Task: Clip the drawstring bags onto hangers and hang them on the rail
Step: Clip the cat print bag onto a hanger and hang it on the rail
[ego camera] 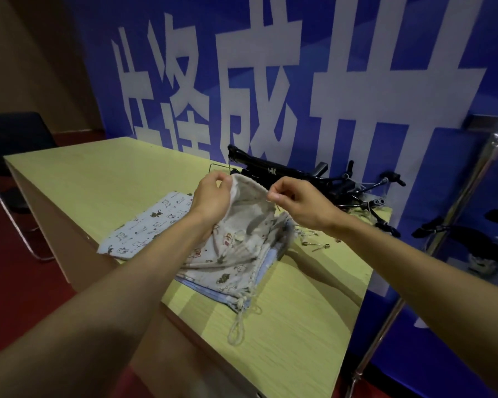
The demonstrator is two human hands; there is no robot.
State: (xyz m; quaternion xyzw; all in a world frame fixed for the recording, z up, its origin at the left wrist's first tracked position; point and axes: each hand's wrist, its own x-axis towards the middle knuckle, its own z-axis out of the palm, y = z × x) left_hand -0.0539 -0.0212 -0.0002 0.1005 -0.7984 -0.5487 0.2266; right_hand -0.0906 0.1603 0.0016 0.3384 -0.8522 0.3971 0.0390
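Note:
A pale printed drawstring bag (250, 214) is lifted by its mouth above the table. My left hand (212, 198) pinches the left side of its rim and my right hand (298, 203) pinches the right side. Its lower part drapes onto a stack of more drawstring bags (227, 271), whose cords (237, 323) trail toward the table's front edge. Another printed bag (147, 228) lies flat to the left. A heap of black clip hangers (328, 182) lies behind the hands at the table's far edge. A chrome rail stand (457, 202) rises at the right.
The yellow wooden table (104, 179) stands against a blue banner wall. Small metal bits (318, 247) lie right of the bags. A dark chair (9, 156) stands at the far left on the red floor. More black hangers (472, 228) hang by the stand.

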